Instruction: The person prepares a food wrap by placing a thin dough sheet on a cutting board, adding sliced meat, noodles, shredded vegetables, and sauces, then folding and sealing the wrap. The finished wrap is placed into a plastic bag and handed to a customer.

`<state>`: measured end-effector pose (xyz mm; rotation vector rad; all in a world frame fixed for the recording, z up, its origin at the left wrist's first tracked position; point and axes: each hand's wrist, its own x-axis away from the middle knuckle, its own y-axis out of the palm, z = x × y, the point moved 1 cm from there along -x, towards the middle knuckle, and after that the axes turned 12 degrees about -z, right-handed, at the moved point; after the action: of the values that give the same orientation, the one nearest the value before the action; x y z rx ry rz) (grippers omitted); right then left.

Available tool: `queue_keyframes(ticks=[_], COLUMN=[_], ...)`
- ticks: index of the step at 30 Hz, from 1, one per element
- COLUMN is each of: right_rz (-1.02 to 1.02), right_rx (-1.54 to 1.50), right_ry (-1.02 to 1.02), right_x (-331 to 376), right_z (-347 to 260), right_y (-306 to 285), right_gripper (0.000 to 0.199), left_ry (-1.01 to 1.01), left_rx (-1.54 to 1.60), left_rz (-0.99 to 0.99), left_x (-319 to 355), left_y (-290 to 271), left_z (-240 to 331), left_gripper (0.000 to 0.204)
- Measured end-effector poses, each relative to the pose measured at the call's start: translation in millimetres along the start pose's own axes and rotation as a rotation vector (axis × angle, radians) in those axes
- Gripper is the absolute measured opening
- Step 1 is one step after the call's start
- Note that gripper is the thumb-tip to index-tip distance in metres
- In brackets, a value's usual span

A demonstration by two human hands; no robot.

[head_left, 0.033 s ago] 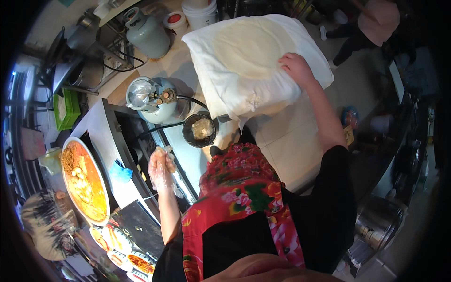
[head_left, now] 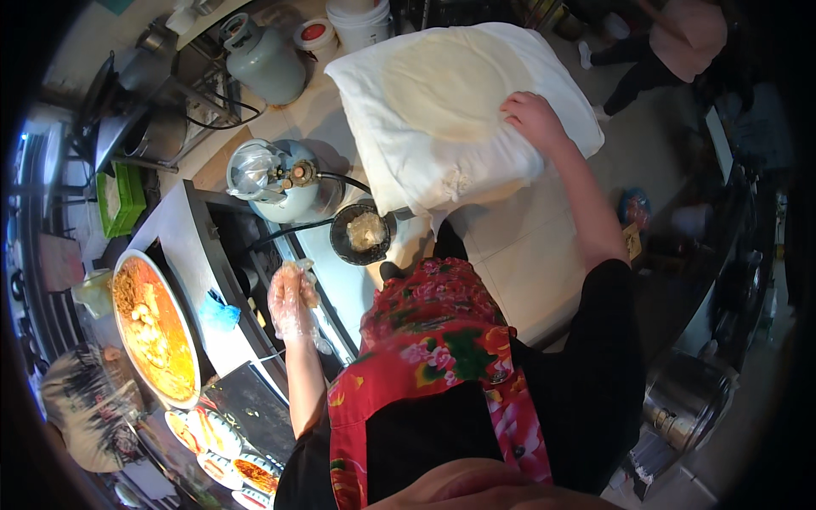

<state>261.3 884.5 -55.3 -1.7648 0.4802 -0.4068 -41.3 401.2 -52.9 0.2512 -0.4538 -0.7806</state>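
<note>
A thin, pale round pancake [head_left: 455,85] lies flat on a white cloth [head_left: 476,174] that covers a boxy stand. My bare right hand [head_left: 535,121] rests at the pancake's right edge, fingers bent together on its rim. To the left, my left hand [head_left: 291,299] wears a clear plastic glove and is held up near the counter's edge. Its fingers are curled in; whatever they may hold is hidden by the wrinkled plastic. Between the two hands, lower down, sits a dark round container [head_left: 363,234] with a pale lump in it.
Two gas cylinders [head_left: 293,183] stand on the floor at left, with a black hose. A large oval tray of reddish food [head_left: 197,374] and several small dishes [head_left: 219,438] sit on the left counter. A person [head_left: 684,42] is at far right, another [head_left: 89,404] at left.
</note>
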Motion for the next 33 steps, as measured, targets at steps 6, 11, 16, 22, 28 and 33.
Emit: queue_keyframes(ticks=[6,11,16,22,28,33], right_rz=[-0.3,-0.355,-0.352,-0.223,-0.296,-0.499], right_rx=[-0.03,-0.179,-0.203,0.014,0.076,-0.293], right_ry=[-0.014,-0.126,-0.216,-0.499,-0.6,-0.406], right_x=[-20.6,-23.6,-25.9,-32.5,-38.6,-59.6], right_z=[25.3,39.5,45.0,52.6,50.3,63.2], right_y=[-0.9,-6.3,-2.2,-0.6,0.7,-10.3], right_gripper=[0.015,0.015,0.014,0.008,0.002,0.008], left_ry=[-0.035,-0.074,-0.111,-0.146,-0.194,-0.189], left_rx=[-0.119,-0.11,-0.206,-0.19,-0.267,-0.264], left_rz=[-0.032,-0.069,-0.079,-0.142,-0.114,-0.129], left_x=[-41.7,-66.0,-85.0,-97.4,-101.8,-104.0], left_y=[90.6,179.1,246.3,283.3,301.2,306.5], left_z=[8.6,3.3,-0.7,-6.7,-14.5,-15.6], left_gripper=[0.021,0.02,0.022,0.018,0.024,0.022])
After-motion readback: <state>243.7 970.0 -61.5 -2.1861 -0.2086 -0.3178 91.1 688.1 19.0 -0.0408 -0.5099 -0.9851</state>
